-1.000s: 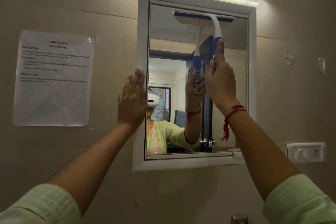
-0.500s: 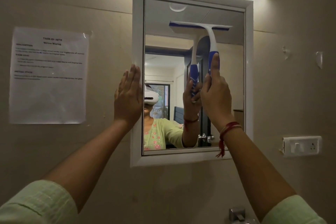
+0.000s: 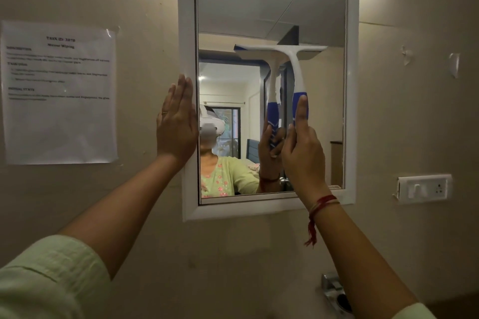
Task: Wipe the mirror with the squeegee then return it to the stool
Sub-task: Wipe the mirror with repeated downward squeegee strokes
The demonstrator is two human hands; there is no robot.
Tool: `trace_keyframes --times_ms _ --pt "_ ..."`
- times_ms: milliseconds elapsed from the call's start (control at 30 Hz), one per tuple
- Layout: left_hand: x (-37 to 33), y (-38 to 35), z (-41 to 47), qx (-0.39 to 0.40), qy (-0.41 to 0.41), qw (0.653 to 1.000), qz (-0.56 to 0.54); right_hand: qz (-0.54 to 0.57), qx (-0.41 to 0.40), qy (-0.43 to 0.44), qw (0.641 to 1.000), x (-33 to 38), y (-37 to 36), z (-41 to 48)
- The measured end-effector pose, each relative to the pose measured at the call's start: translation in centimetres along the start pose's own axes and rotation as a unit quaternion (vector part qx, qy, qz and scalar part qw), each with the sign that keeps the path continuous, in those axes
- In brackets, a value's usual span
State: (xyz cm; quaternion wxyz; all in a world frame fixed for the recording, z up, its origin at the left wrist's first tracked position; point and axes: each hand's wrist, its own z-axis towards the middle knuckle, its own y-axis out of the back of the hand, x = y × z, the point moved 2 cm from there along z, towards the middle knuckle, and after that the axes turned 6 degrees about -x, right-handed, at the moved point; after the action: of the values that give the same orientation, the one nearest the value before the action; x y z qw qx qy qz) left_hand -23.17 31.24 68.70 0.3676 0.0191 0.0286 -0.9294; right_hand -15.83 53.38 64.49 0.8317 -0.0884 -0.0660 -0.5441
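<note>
A white-framed mirror [image 3: 352,85] hangs on the beige wall. A white squeegee [image 3: 293,59] with a blue grip lies with its blade flat against the glass, about a third of the way down on the right half. My right hand [image 3: 302,155] is shut on the blue handle, forefinger stretched up along it. My left hand [image 3: 177,122] rests flat, fingers together, on the mirror's left frame edge and holds nothing. The glass reflects the squeegee and my arms. The stool is out of sight.
A printed paper sheet [image 3: 59,93] is taped to the wall left of the mirror. A white switch and socket plate [image 3: 423,188] sits at the right. A metal tap fitting [image 3: 334,290] shows at the bottom. A light bar glows above the mirror.
My right hand has drawn the squeegee down the glass from near the top edge to about a third of the way down. My left hand stays on the frame.
</note>
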Motion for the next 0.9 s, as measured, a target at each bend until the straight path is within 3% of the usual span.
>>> trace_keyframes --times_ms 900 --pt "0.3 -0.4 -0.1 -0.004 0.007 0.999 0.047 -0.009 0.056 -0.043 0.997 -1.7 2.5 -13.3"
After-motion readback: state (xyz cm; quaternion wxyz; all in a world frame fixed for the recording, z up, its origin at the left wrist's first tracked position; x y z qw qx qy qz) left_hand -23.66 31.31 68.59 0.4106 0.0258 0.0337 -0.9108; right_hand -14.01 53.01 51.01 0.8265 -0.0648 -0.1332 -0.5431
